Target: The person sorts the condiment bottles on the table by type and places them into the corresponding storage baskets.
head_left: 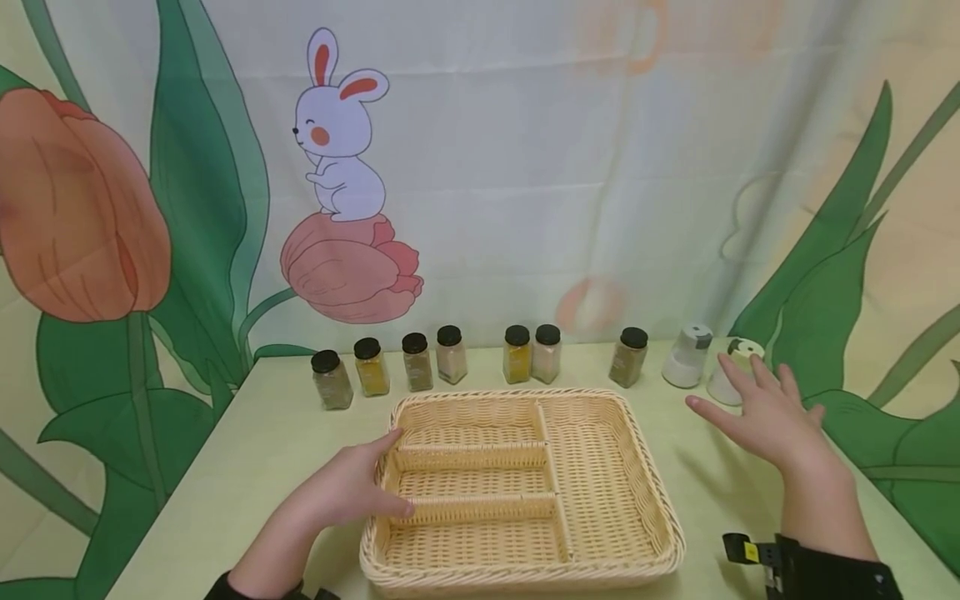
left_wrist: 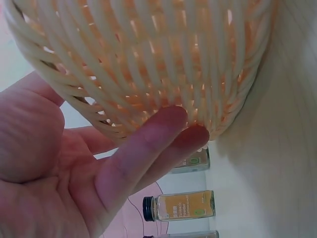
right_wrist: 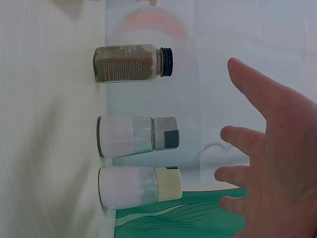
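Note:
A wicker basket [head_left: 647,479] with several compartments, all bare inside, sits on the table. My left hand [head_left: 348,487] grips its left side, the thumb over the rim and fingertips against the woven outer wall [left_wrist: 148,59]. On the right, my right hand [head_left: 780,425] hovers with spread fingers and holds nothing. Nearest to it is a glass shaker with a cream lid [right_wrist: 168,184], partly hidden by the fingers in the head view. Beside that stands a shaker with a grey lid [right_wrist: 126,137], both with pale contents. Left of them is a black-capped jar of brown powder [right_wrist: 124,64].
Several black-capped spice jars line the table's back edge behind the basket, among them a yellow one [head_left: 517,357], a pale one [head_left: 547,357] and a brown one [head_left: 333,383]. A printed curtain [head_left: 487,167] with a rabbit and tulips hangs right behind the table [head_left: 225,475].

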Demonstrator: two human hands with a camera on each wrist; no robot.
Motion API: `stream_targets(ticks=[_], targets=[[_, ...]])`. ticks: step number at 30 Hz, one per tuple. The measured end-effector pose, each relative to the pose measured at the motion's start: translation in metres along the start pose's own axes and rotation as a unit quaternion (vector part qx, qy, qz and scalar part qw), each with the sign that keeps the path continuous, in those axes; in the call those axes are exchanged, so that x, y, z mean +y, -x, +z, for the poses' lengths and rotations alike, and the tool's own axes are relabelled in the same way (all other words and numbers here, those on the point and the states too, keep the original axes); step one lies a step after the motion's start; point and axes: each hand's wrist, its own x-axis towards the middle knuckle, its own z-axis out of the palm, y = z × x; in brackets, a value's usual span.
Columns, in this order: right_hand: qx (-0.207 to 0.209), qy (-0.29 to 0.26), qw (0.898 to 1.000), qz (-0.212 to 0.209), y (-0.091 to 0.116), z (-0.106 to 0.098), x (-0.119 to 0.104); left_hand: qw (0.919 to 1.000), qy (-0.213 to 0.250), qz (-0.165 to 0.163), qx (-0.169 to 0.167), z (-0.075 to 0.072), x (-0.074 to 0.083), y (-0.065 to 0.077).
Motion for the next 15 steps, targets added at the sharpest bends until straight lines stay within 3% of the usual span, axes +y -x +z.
stream_targets(ticks=[15], targets=[[-0.002, -0.006, 1.0, 0.0, 0.0019, -0.004, -0.003, 0.9999, 0.001, -0.004, 0.013, -0.0019, -0.0078, -0.0075]])
